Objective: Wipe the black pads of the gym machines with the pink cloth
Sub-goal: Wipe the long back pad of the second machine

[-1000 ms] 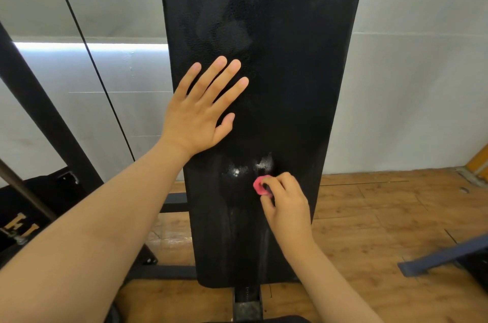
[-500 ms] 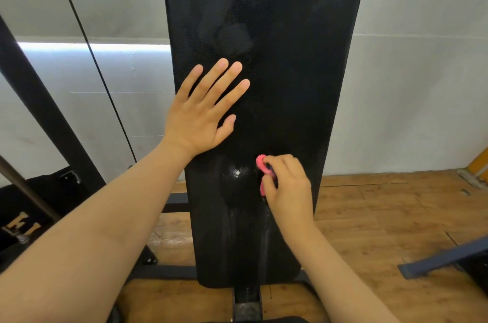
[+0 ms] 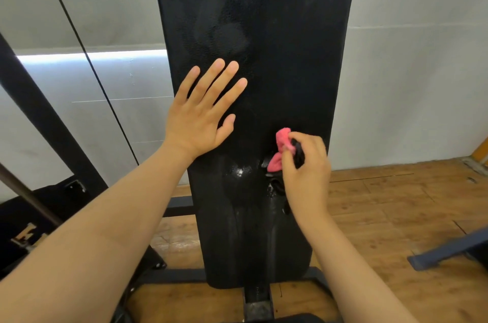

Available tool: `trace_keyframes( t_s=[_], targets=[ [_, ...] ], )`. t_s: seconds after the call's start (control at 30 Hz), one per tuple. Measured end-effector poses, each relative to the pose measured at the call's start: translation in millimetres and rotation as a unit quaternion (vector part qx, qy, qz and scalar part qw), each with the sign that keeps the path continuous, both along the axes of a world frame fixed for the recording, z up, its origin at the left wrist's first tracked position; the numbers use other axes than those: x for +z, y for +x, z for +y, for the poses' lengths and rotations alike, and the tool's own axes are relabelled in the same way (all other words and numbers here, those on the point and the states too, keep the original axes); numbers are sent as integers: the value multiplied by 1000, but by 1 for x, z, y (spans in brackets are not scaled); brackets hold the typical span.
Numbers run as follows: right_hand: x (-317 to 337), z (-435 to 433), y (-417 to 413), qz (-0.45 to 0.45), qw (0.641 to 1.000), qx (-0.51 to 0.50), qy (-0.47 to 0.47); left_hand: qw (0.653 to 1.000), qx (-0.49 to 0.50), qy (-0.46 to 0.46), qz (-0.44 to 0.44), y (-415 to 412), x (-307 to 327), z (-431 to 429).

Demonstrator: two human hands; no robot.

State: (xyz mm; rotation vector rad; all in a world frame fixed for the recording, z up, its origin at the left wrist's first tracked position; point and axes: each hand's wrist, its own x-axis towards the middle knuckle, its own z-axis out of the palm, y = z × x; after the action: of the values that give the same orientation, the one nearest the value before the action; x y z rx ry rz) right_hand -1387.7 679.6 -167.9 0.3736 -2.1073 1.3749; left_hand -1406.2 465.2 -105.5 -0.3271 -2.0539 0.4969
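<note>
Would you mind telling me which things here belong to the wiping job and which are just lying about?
In the job: pad, pressed by the flat left hand; cloth, gripped by the right hand against the pad.
Just about: cable, frame post, blue bar, floor.

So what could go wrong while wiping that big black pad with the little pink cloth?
1. The pink cloth is bunched small in the right hand, so each stroke covers little of the black pad. The hazy smudges higher up might get missed.
2. A wet shiny patch sits just below the left hand, which lies flat on the pad. If that hand slides onto the patch, it could slip.
</note>
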Motion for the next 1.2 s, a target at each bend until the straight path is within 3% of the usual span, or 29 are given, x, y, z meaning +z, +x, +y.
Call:
trace_keyframes(
  t_s=[0.2, 0.47, 0.6, 0.73, 0.9, 1.07, 1.2],
  targets=[
    [-36, -43, 14, 10, 999, -43, -26, 1000, -5, -2, -6, 0, 2, 0],
    [-78, -82, 54, -7, 998, 43, 56, 1000, -4, 5, -15, 2, 2, 1],
    [-61, -65, 53, -26, 997, 57, 45, 1000, -15, 14, -15, 1, 1, 0],
    [-19, -53, 31, 22, 999, -7, -22, 1000, -23, 16, -14, 2, 1, 0],
    [-19, -75, 25, 55, 997, -33, 50, 995, -88, 7, -46, 5, 6, -11],
    [-71, -82, 55, 40, 975, 54, 211, 988, -107, -76, -87, 19, -8, -58],
    [-72, -71, 58, -2, 976, 90, 198, 988, -93, -91, -78, 16, -16, -66]
  ],
)
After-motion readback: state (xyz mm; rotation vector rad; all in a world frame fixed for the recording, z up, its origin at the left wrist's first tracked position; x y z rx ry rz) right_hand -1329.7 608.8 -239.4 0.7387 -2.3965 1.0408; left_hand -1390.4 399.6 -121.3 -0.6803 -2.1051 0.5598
